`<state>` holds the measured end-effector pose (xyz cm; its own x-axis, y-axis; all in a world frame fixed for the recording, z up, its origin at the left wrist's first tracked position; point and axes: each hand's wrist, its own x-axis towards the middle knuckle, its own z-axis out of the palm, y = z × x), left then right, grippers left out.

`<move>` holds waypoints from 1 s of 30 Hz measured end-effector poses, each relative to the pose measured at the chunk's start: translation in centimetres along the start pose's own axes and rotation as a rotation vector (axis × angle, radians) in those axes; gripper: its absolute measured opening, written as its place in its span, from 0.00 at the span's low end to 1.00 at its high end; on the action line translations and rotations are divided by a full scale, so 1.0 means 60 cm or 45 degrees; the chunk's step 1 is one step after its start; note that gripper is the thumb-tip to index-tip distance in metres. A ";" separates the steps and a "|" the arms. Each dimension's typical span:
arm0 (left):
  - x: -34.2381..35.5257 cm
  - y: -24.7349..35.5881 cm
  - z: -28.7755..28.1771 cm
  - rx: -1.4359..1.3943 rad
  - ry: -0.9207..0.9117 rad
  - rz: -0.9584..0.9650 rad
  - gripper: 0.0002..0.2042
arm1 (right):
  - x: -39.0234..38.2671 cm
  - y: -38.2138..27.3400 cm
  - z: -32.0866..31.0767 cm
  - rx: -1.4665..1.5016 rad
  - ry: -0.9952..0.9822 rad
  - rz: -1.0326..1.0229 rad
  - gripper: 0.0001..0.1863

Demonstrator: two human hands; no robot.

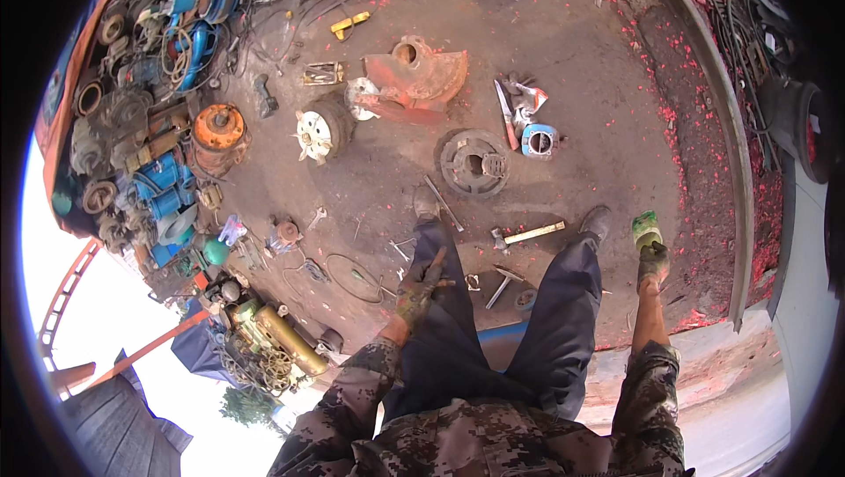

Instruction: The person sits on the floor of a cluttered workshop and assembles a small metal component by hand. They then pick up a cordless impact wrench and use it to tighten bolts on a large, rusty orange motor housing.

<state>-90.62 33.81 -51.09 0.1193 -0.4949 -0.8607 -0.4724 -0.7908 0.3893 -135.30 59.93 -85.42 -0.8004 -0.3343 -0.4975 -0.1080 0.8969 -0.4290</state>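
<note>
Green bottle (647, 229) is gripped in the right hand (653, 264), held out beside the right leg above the floor (563, 55). Left hand (419, 288) is closed on a thin dark tool (435, 262). I judge the person stands between steps; hammer (528, 234) lies between the shoes, open floor ahead.

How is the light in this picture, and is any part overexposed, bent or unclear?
Head view: daylight falls evenly on the dirt ground, with soft shadows; the lower left corner is blown out to white; the fisheye bends the curb and darkens the rim; the left hand and right hand are fairly sharp, while the pile of motor parts at the edge looks squeezed.
</note>
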 end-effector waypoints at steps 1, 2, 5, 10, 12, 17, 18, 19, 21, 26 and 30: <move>-0.008 -0.012 0.011 -0.128 -0.015 -0.011 0.24 | -0.038 -0.062 -0.040 0.026 -0.141 -0.132 0.18; -0.016 -0.029 0.014 -0.271 -0.037 -0.022 0.24 | -0.068 -0.115 -0.062 0.024 -0.197 -0.225 0.17; -0.026 -0.069 0.004 -0.700 -0.075 -0.040 0.25 | -0.188 -0.326 -0.146 -0.269 -0.383 -0.602 0.16; -0.039 -0.018 -0.081 -1.342 -0.045 0.145 0.24 | -0.365 -0.605 -0.204 -0.395 -0.848 -1.246 0.17; 0.013 -0.060 -0.139 -1.481 -0.013 0.180 0.23 | -0.459 -0.729 -0.207 -0.399 -1.057 -1.574 0.16; -0.010 -0.005 -0.314 -1.462 -0.209 0.373 0.22 | -0.719 -0.984 -0.226 -0.358 -1.214 -1.902 0.16; -0.025 -0.014 -0.358 -1.105 -0.035 0.690 0.22 | -0.772 -1.024 -0.218 -0.326 -1.232 -1.986 0.16; -0.045 -0.027 -0.391 -0.735 0.161 0.972 0.23 | -0.821 -1.059 -0.206 -0.258 -1.169 -2.196 0.17; -0.061 -0.058 -0.462 -0.802 0.124 1.133 0.26 | -0.929 -1.123 -0.176 -0.320 -1.122 -2.252 0.18; -0.064 -0.092 -0.625 -1.188 0.299 1.152 0.21 | -1.151 -1.234 -0.088 -0.049 -1.274 -1.971 0.27; -0.098 -0.048 -0.756 -2.059 0.116 0.910 0.18 | -1.196 -1.260 0.051 0.209 -1.466 -1.965 0.44</move>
<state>-50.36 22.64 -32.26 0.3654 -0.8424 -0.3960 0.7982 0.0647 0.5989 -67.90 15.22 -19.56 0.6375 -0.7514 0.1701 -0.1301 -0.3226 -0.9375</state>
